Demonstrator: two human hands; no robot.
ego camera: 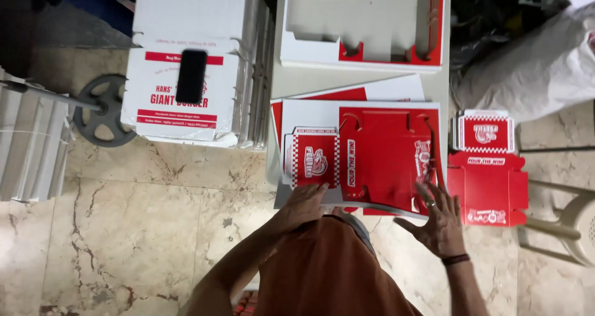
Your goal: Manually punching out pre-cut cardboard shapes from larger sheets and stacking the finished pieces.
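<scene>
Both hands work at the near edge of a flat, die-cut red and white cardboard blank (372, 158), the landmark here, which lies printed side up on a small pale table (356, 86). The left hand (304, 204) rests palm down, fingers spread flat, on the blank's near left corner; it grasps nothing. The right hand (437, 220), a dark band at its wrist, is open with fingers splayed at the blank's near right corner, fingertips touching the edge, nothing clasped. Beneath the blank lie further flat sheets of the same card. Right of it, a folded red carton (488, 189) with a checkered lid stands on a pale plastic stool (573, 226). Beyond the blank lies a stack of white-backed blanks (365, 18). Left of it, white corrugated boxes (186, 99) carry a black phone (191, 75), over a marbled stone floor (155, 229).
</scene>
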